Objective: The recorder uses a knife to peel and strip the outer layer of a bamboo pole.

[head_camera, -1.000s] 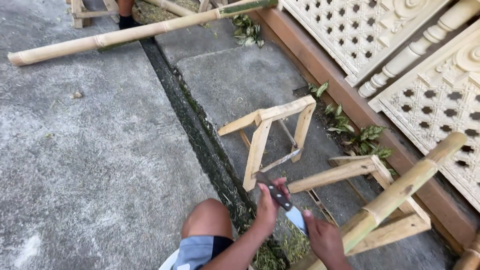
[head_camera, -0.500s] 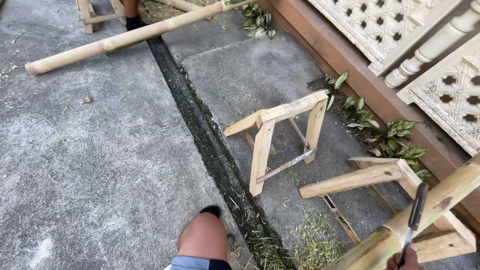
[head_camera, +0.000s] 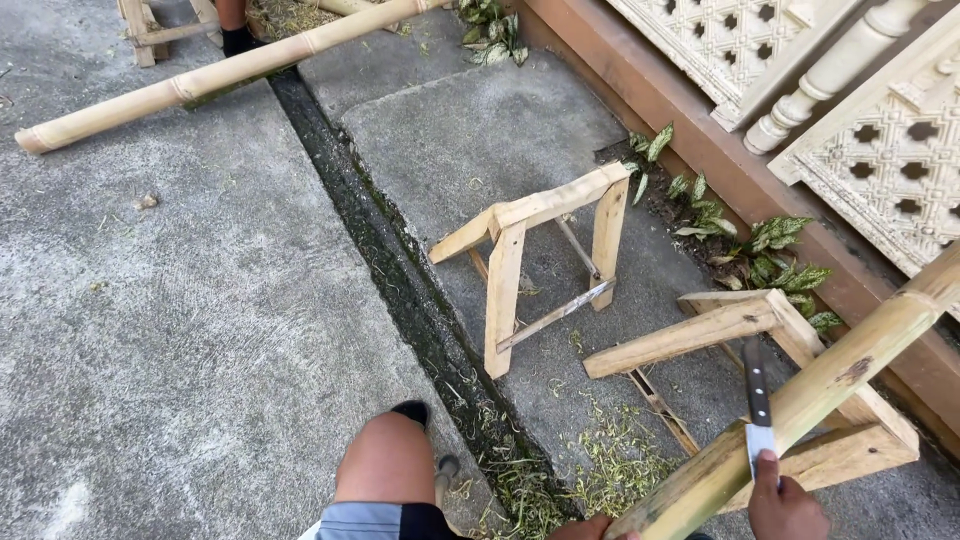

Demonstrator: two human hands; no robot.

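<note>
Right hand: the right hand (head_camera: 785, 505) sits at the bottom edge of the view, its fingers clenched around the handle of a knife (head_camera: 757, 405), blade pointing up and away.
Knife: the flat dark blade lies against the near bamboo pole (head_camera: 800, 405), crossing it about midway along the visible stretch.
Left hand: only a sliver of the left hand (head_camera: 585, 528) shows at the bottom edge, touching the lower end of the near bamboo pole; whether its fingers are clenched or released I cannot tell.
Near bamboo pole: it runs slantwise from bottom centre up to the right edge, resting over a low wooden trestle (head_camera: 790, 345) on the concrete floor (head_camera: 200, 330).
Second trestle: a small wooden sawhorse (head_camera: 540, 255) stands apart, to the left of the pole, beside a dark mossy gutter (head_camera: 385, 250).
Shavings: green bamboo shavings (head_camera: 590, 465) lie scattered below the pole.
Knee: the person's bare knee (head_camera: 385, 460) is bent just left of the shavings.
Far pole: another long bamboo pole (head_camera: 210, 75) lies across the top left, well apart.
Right edge: small leafy plants (head_camera: 775, 245) grow along a carved cream balustrade (head_camera: 850, 90).
</note>
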